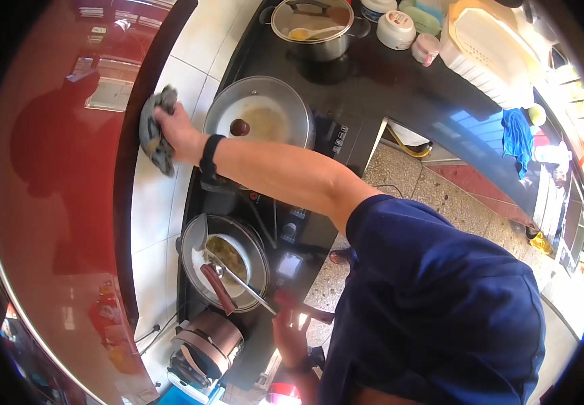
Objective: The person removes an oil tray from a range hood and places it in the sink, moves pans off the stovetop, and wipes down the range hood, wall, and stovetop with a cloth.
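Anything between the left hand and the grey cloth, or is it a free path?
Not free: the pan, with a long-handled utensil in it, sits between the left hand and the grey cloth. The right hand already grips the cloth; nothing visible separates those two.

A glossy red cabinet (62, 216) is reflecting the room beside white wall tiles (151, 219). Bright light is coming through a barred opening (570, 88), gleaming on the black table (386, 84); speckled flooring (440, 194) is showing.

The person wears a navy short-sleeved shirt (440, 297) and black wristband (209, 156).
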A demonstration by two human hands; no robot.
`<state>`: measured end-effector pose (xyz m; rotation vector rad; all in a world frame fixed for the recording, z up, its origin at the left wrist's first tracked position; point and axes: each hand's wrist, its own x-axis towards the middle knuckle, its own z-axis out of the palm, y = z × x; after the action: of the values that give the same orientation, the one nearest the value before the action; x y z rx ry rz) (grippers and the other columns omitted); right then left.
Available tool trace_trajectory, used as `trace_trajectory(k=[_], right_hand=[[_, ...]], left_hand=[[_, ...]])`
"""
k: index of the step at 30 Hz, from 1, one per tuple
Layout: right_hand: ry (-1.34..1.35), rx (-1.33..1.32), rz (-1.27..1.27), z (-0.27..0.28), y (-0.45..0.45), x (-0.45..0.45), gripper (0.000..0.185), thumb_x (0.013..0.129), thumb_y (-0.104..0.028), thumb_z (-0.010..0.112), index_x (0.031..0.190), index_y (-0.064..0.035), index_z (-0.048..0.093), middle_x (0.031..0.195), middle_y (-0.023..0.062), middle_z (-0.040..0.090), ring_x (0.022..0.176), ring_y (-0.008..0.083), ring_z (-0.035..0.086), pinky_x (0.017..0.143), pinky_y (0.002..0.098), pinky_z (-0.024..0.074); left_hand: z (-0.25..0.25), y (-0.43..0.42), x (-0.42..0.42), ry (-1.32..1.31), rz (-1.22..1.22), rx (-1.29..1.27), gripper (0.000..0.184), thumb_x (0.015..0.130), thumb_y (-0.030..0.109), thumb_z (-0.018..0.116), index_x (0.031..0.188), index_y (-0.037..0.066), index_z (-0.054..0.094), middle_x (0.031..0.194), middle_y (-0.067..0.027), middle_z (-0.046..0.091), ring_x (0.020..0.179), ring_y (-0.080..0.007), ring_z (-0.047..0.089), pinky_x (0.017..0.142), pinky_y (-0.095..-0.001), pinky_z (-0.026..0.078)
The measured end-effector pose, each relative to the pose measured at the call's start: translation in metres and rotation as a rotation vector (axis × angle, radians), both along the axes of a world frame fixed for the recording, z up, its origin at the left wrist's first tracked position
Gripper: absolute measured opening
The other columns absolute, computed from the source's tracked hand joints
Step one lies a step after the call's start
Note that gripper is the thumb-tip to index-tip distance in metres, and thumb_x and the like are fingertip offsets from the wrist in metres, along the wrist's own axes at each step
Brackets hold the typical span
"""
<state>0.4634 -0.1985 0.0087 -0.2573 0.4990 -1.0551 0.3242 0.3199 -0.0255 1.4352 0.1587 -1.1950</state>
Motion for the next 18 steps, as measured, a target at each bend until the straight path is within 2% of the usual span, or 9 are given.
trace_trajectory(k=[2,6,7,8,9,10,13,15,18], right_hand=[[0.033,-0.094,0.042,-0.001,-0.004,-0.014,0.033,0.097,-0.024,0.058,0.124,-0.0079,0.049,0.109,0.0143,0.061,0.1,0.0274,0.059,0.091,0.0456,0.0483],[-0.152,-0.04,0.049,-0.009,-0.088,-0.057,0.03,0.096,-0.023,0.051,0.122,-0.0066,0.054,0.109,0.0146,0.064,0.097,0.0309,0.063,0.089,0.0555,0.0491],[-0.289,-0.047,0.05,-0.007,-0.114,-0.071,0.035,0.096,-0.026,0.046,0.122,-0.0048,0.054,0.115,0.0158,0.064,0.102,0.0337,0.063,0.091,0.0605,0.048],[-0.347,-0.151,0.075,-0.011,-0.145,-0.084,0.039,0.101,-0.031,0.04,0.126,-0.0048,0.053,0.122,0.0149,0.064,0.11,0.034,0.062,0.097,0.0571,0.0478],[-0.335,-0.147,0.091,-0.008,-0.161,-0.1,0.033,0.102,-0.039,0.041,0.105,-0.0102,0.057,0.096,0.0114,0.065,0.086,0.0291,0.063,0.077,0.047,0.0504],[-0.322,-0.142,0.107,-0.005,-0.177,-0.108,0.041,0.103,-0.046,0.042,0.083,-0.0155,0.062,0.071,0.0079,0.066,0.062,0.0241,0.063,0.058,0.0369,0.053],[-0.32,-0.243,0.285,-0.035,-0.223,-0.091,0.042,0.104,-0.046,0.04,0.087,-0.0147,0.062,0.074,0.0085,0.066,0.063,0.025,0.063,0.058,0.0379,0.0532],[-0.219,-0.237,0.126,-0.033,-0.202,-0.077,0.044,0.104,-0.049,0.039,0.092,-0.0134,0.062,0.075,0.0075,0.065,0.069,0.0255,0.064,0.063,0.0383,0.0545],[-0.332,-0.073,0.084,-0.001,-0.155,-0.063,0.045,0.104,-0.051,0.038,0.096,-0.0124,0.059,0.08,0.0083,0.064,0.076,0.0274,0.064,0.07,0.041,0.0556]], left_hand=[[-0.008,-0.005,0.004,0.094,-0.023,0.013,0.052,0.106,0.046,0.037,0.136,0.006,0.049,0.142,-0.0115,0.051,0.134,-0.0298,0.045,0.109,-0.0581,0.032],[-0.012,-0.002,0.002,0.139,-0.006,-0.008,0.05,0.105,0.045,0.039,0.135,0.007,0.051,0.141,-0.0111,0.052,0.134,-0.0298,0.046,0.109,-0.0572,0.033],[-0.011,-0.002,-0.001,0.141,-0.025,-0.013,0.049,0.105,0.045,0.039,0.134,0.007,0.051,0.14,-0.0108,0.053,0.133,-0.0295,0.046,0.109,-0.0565,0.033],[-0.011,-0.003,-0.003,0.143,-0.043,-0.023,0.049,0.105,0.045,0.04,0.134,0.007,0.051,0.14,-0.0106,0.053,0.132,-0.0292,0.047,0.109,-0.0558,0.034],[-0.01,-0.005,-0.007,0.142,-0.027,-0.028,0.049,0.105,0.045,0.04,0.134,0.007,0.051,0.14,-0.0106,0.053,0.132,-0.0292,0.047,0.109,-0.0558,0.034],[-0.008,-0.007,-0.013,0.137,0.008,-0.007,0.047,0.106,0.041,0.04,0.134,0.005,0.05,0.135,-0.0126,0.054,0.128,-0.0311,0.049,0.108,-0.055,0.038],[-0.01,-0.016,-0.02,0.089,-0.02,0.052,0.046,0.105,0.038,0.044,0.135,0.003,0.048,0.13,-0.0145,0.055,0.122,-0.0323,0.053,0.107,-0.0537,0.042],[-0.014,-0.021,-0.022,0.038,-0.074,0.093,0.048,0.103,0.038,0.048,0.137,0.004,0.047,0.129,-0.0144,0.055,0.121,-0.0316,0.054,0.106,-0.0532,0.042],[-0.024,-0.027,-0.019,0.171,0.038,-0.068,0.038,0.101,0.036,0.055,0.128,0.009,0.056,0.118,-0.0067,0.063,0.112,-0.024,0.058,0.101,-0.0494,0.044]])
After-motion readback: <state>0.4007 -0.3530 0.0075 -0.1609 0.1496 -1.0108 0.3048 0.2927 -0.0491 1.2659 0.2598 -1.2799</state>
